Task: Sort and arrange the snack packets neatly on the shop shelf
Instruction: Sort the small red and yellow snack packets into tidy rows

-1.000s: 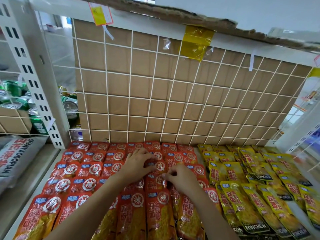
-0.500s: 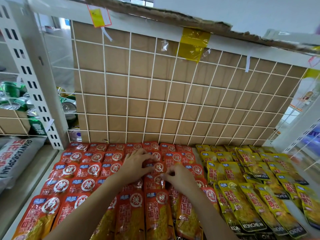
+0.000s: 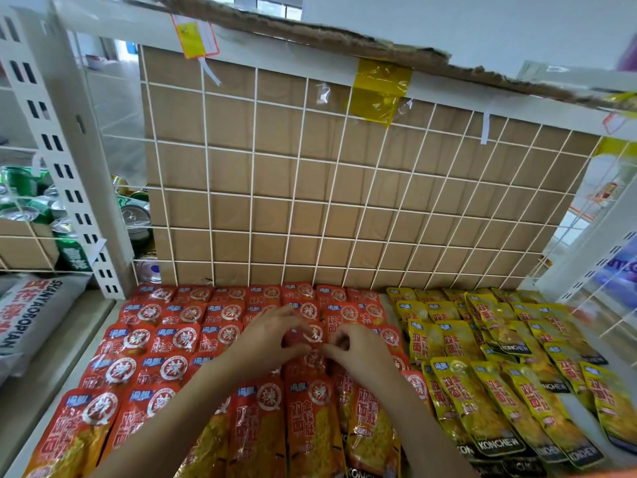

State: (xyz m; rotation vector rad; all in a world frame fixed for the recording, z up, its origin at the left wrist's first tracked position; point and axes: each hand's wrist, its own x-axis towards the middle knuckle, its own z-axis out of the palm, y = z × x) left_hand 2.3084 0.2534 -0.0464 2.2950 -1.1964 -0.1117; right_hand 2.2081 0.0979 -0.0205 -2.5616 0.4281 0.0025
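Note:
Red snack packets [image 3: 165, 339] lie in overlapping rows across the left and middle of the shelf. Yellow packets [image 3: 489, 384] fill the right side in looser rows. In the middle of the red rows my left hand [image 3: 269, 336] and my right hand [image 3: 358, 350] meet over one red packet [image 3: 312, 334]. The left thumb and fingers curl round its left edge. The right fingertips pinch its right edge. Both forearms cover the packets below them.
A white wire grid over brown cardboard [image 3: 310, 188] closes the back of the shelf. A white slotted upright [image 3: 65, 160] stands at the left, with green cans [image 3: 24, 201] behind it. A grey sack [image 3: 31, 322] lies at the far left. A wire divider [image 3: 599, 305] bounds the right side.
Both hands stay on the same red packet in the middle rows. The fingers have closed in a little toward each other, and my view has tilted slightly upward.

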